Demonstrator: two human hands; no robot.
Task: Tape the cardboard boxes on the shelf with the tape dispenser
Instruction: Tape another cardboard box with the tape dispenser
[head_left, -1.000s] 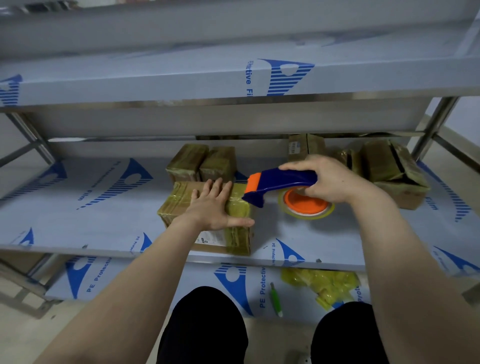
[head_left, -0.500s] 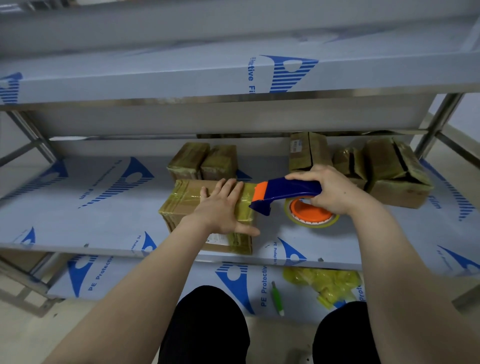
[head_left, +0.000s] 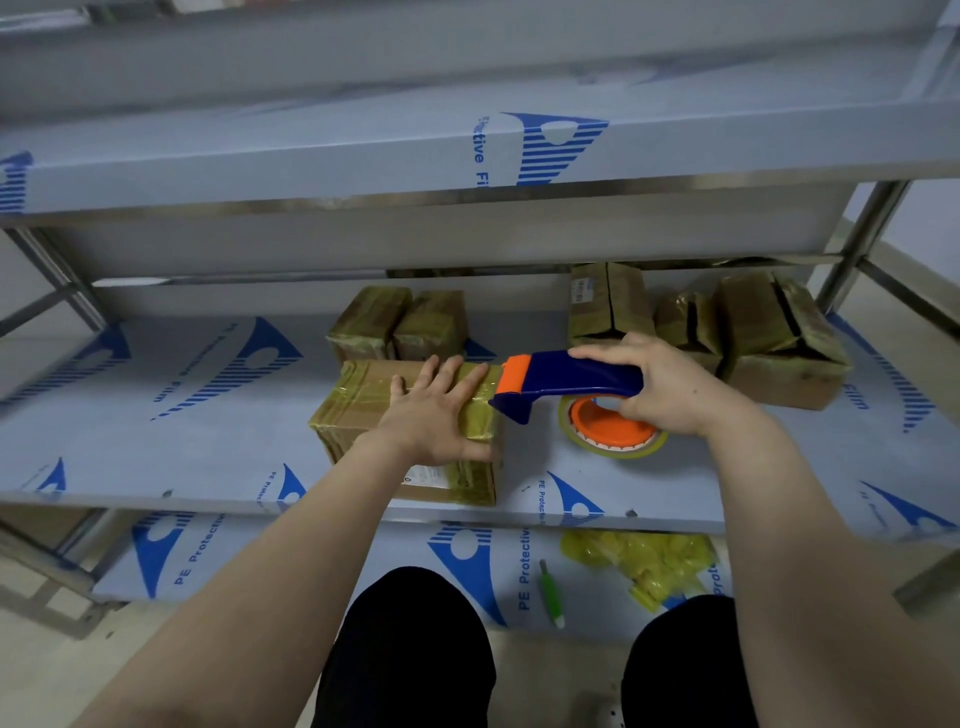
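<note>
A cardboard box (head_left: 358, 400) wrapped in yellowish tape lies at the front of the middle shelf (head_left: 156, 467). My left hand (head_left: 436, 415) presses flat on its top, fingers straight and spread. My right hand (head_left: 660, 384) grips the blue handle of the tape dispenser (head_left: 561, 379), whose orange roll hub (head_left: 608, 431) hangs just above the shelf. The dispenser's orange and blue head sits at the box's right top edge, beside my left fingertips.
Two taped boxes (head_left: 400, 325) stand behind the held box. Several more boxes (head_left: 779, 332) sit at the back right. On the lower shelf lie a green pen-like tool (head_left: 550, 597) and crumpled yellow tape (head_left: 644, 566). An upper shelf (head_left: 363, 156) overhangs.
The dispenser has shifted slightly right along the box's right edge while my left hand kept pressing the box top.
</note>
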